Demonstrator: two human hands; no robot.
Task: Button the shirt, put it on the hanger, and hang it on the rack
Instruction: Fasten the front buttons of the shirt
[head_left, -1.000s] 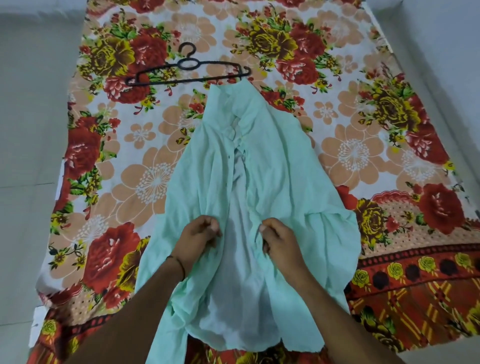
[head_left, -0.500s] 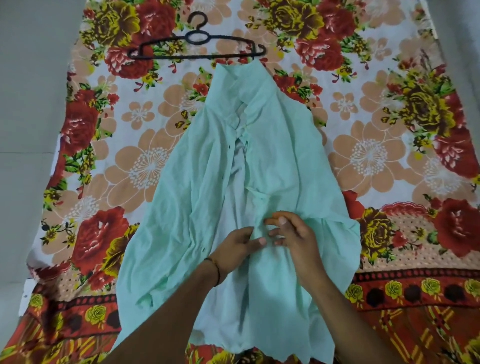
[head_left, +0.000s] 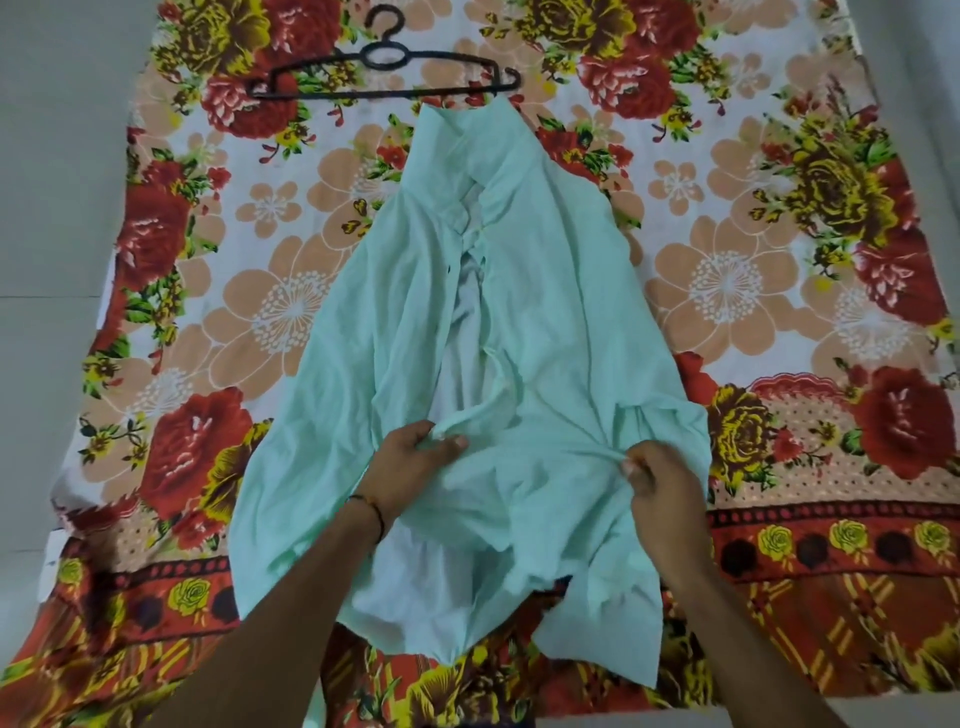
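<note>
- shirt (head_left: 545, 322): flat, front-up on sheet (head_left: 270, 312), collar to 12 o'clock, hem to 6; laid so for both front edges to meet for buttoning.
- front gaping down the middle, pale inside showing; closed-looking nr collar, but can't tell if buttoned.
- L hand (head_left: 415, 467) at approx 7 o'clock of shirt: fingers (head_left: 413, 434) + thumb pinching the front edge on that side, prob. to draw it to centre.
- R hand (head_left: 660, 493) at approx 5 o'clock: fingers curled, pinching a fold of the other front panel; creases fanning from the grip, so prob. tugging it flat.
- hands apart, edges not yet lined up; no button or hole seen at either grip.
- hanger (head_left: 384, 73): black, flat on sheet at 12 o'clock, just past collar, hook pointing away; untouched, handy for next step.
- rack: not in view.
- around: grey floor (head_left: 52, 208) at 9 and 3 o'clock of sheet; dark band (head_left: 371, 512) on L wrist.
- in the way: bunched folds nr hem, panels crumpled; smoothing prob. needed first.
</note>
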